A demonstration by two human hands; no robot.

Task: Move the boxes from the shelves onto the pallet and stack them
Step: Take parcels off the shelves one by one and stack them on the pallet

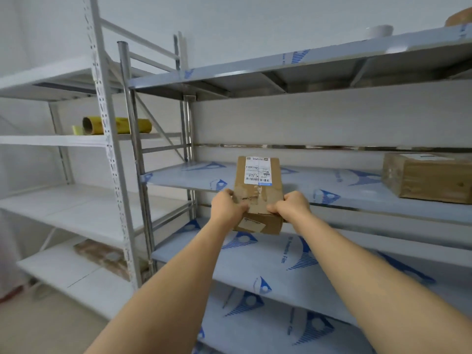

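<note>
A small brown cardboard box (258,185) with a white shipping label on top juts out over the front edge of the middle steel shelf (344,198). My left hand (228,205) grips its near left corner. My right hand (291,204) grips its near right corner. Both thumbs lie on the taped top. A second, larger brown box (429,177) sits on the same shelf at the far right. The pallet is out of view.
A white rack (76,208) stands to the left, with a yellow roll (117,125) on an upper level and a flat brown package (102,256) low down. The steel rack's lower shelves (255,272) wear blue-printed film. A white bowl (379,31) sits on the top shelf.
</note>
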